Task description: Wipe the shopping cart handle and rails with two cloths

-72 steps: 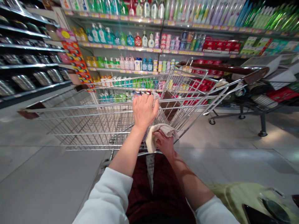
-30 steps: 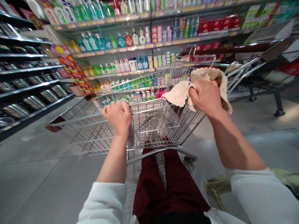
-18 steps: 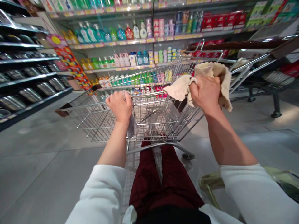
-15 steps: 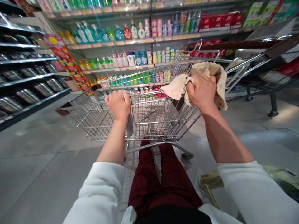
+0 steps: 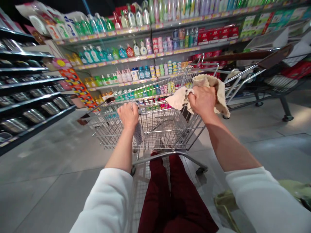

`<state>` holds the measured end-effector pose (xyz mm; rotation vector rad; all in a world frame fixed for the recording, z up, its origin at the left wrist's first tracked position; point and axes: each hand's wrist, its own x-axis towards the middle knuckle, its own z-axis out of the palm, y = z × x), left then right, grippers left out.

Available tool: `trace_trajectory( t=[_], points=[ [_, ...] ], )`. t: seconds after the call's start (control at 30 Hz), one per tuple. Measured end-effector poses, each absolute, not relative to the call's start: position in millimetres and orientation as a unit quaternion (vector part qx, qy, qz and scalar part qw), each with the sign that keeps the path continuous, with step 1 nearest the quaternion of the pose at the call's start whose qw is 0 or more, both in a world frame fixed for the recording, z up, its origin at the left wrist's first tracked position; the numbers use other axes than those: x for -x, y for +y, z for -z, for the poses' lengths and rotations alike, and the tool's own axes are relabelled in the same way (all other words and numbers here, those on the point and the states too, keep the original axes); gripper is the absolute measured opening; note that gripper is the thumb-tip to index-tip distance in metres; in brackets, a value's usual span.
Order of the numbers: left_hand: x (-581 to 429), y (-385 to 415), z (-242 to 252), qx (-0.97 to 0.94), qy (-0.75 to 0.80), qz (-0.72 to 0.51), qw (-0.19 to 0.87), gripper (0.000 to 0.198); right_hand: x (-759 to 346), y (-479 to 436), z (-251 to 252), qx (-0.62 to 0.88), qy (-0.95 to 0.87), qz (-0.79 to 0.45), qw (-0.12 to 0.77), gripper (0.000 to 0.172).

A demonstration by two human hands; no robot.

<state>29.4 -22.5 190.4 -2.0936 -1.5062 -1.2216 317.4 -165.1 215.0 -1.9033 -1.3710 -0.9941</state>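
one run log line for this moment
left hand: gripping grey cloth at cart rail | right hand: clutching cream cloth | beyond: bottles on shelves

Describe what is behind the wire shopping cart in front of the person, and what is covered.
Behind the cart stand shelves with pump bottles, jars and red boxes. The right hand and beige cloth block part of that view; what is directly behind them cannot be seen.
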Motion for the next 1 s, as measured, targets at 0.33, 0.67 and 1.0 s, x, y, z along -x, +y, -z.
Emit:
trace_trajectory(
  t=[0.33, 0.67, 1.0],
  points=[
    [-39, -12, -192, 0.740, -0.510, 0.416, 0.137, 0.037, -326, -157, -213, 0.713, -0.500, 0.395, 0.292, 0.029],
    [-42, -20, -186, 0.730, -0.504, 0.439, 0.143, 0.039, -339, -154, -206, 0.714, -0.480, 0.420, 0.288, 0.021],
    [-49, -20, -181, 0.730, -0.495, 0.442, 0.165, 0.038, -349, -149, -203, 0.703, -0.475, 0.429, 0.311, 0.022]
  ],
)
